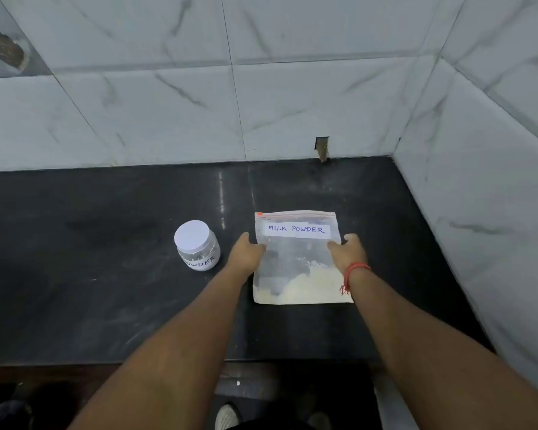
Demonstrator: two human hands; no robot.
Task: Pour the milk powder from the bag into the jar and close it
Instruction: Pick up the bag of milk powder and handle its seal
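Looking down from my head, the clear zip-top plastic bag with its white handwritten "MILK POWDER" label lies flat on the dark polished stone table, towards the right, its red zip strip along the far edge. The pale powder sits heaped in the bag's near end. My left hand rests at the bag's left edge, fingers curled onto the plastic; my right hand, with a red thread band at the wrist, does the same at the right edge. Whether either hand is truly pinching the film or only lying on it, I cannot tell.

The small clear plastic jar with a white round lid stands upright just left of my left hand, apart from the bag, the lid on it.

I judge that I am only starting: taking up the bag. To do it well, I should grip both sides close below the zip and lift with the zip end uppermost, so the powder stays settled at the bottom. The jar's lid must come off before anything is tipped, and the zip should be opened only over the table.
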